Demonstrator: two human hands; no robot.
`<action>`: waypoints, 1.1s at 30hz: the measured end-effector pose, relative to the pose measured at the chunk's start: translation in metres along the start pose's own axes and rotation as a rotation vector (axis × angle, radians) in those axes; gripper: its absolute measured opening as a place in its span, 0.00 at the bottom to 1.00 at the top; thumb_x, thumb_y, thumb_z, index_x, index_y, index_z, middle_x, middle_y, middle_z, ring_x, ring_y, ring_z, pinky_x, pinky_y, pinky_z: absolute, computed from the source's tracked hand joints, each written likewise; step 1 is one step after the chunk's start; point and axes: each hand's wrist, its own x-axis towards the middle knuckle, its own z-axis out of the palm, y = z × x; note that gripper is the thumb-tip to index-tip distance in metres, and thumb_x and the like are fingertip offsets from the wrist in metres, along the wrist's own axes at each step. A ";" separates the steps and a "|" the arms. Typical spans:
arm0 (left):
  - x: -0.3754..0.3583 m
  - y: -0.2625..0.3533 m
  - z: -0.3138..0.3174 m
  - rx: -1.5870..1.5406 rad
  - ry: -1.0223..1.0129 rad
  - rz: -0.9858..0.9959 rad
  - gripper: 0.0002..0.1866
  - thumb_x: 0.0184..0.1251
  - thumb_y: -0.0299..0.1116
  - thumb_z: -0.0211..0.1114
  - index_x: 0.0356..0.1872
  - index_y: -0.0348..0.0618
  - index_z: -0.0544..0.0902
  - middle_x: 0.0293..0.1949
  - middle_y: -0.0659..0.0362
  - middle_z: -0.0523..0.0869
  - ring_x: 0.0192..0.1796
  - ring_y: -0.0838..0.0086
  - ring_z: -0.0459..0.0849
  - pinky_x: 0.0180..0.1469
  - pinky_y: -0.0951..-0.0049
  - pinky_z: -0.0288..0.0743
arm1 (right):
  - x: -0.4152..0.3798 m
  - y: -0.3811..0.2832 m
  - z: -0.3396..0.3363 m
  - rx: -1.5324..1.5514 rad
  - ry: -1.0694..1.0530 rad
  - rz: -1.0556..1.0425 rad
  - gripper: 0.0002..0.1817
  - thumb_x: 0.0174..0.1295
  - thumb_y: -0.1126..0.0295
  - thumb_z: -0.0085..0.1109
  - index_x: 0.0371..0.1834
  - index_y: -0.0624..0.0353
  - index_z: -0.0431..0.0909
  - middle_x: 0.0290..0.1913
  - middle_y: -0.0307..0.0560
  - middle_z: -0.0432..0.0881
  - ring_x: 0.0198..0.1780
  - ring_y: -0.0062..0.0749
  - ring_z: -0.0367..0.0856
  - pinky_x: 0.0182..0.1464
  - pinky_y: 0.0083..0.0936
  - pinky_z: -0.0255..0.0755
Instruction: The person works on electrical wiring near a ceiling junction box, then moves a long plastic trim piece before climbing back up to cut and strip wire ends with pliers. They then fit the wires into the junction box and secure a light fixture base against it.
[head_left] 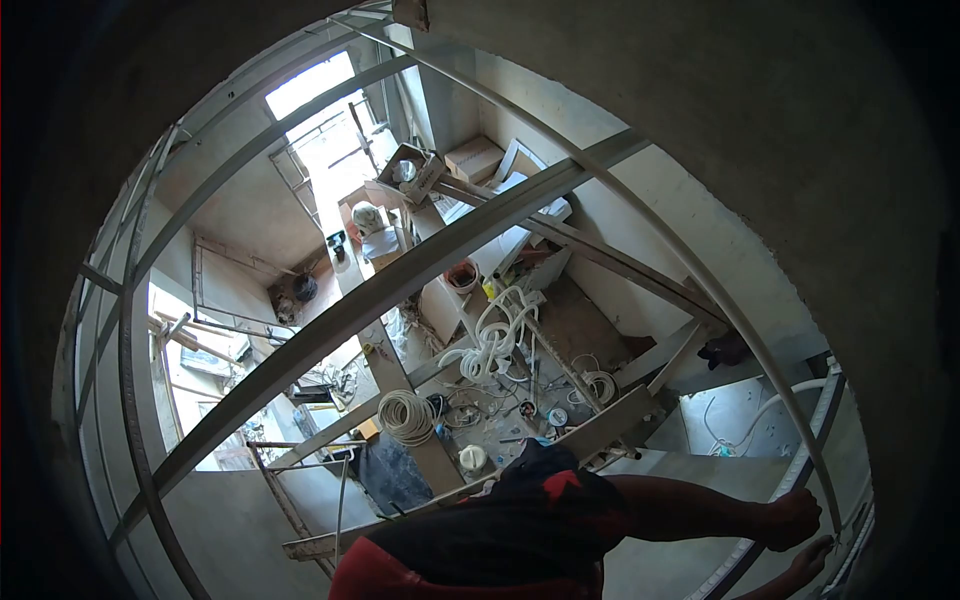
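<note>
My left hand point(795, 518) is closed in a fist at the lower right, at the end of an outstretched arm. Whatever it grips, if anything, is too dark to make out. Just below it, my right hand point(811, 561) reaches up from the bottom edge, fingers extended and partly shadowed. A long thin light-coloured pipe point(700, 268) curves down from the top and ends beside both hands. Close by runs a pale metal channel point(742, 556) of the frame, passing behind the left forearm.
Metal beams point(400, 268) cross the view above a cluttered room. Down on the floor are white tubing point(495, 340), a coiled hose point(406, 417), a round white container point(472, 458) and cardboard boxes point(473, 160). A wooden plank point(610, 425) spans below my body.
</note>
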 end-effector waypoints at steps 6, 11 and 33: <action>-0.002 0.000 0.001 0.002 0.008 0.013 0.07 0.48 0.37 0.70 0.25 0.46 0.85 0.30 0.58 0.82 0.37 0.65 0.83 0.43 0.64 0.69 | -0.045 -0.081 -0.018 -0.080 0.011 0.054 0.39 0.81 0.42 0.38 0.71 0.71 0.71 0.69 0.73 0.75 0.74 0.58 0.71 0.74 0.36 0.66; -0.004 -0.002 0.005 0.007 0.074 0.032 0.07 0.50 0.36 0.68 0.25 0.45 0.84 0.30 0.58 0.82 0.36 0.65 0.81 0.43 0.64 0.68 | -0.034 -0.059 -0.015 -0.147 -0.024 -0.037 0.40 0.81 0.41 0.38 0.72 0.72 0.70 0.71 0.73 0.72 0.75 0.58 0.68 0.75 0.37 0.64; -0.003 -0.003 -0.011 -0.001 -0.115 0.012 0.08 0.49 0.37 0.69 0.25 0.44 0.85 0.31 0.55 0.84 0.38 0.63 0.83 0.45 0.64 0.70 | -0.040 -0.058 -0.008 0.045 -0.004 -0.014 0.28 0.81 0.58 0.50 0.70 0.76 0.71 0.69 0.70 0.76 0.72 0.48 0.75 0.73 0.32 0.66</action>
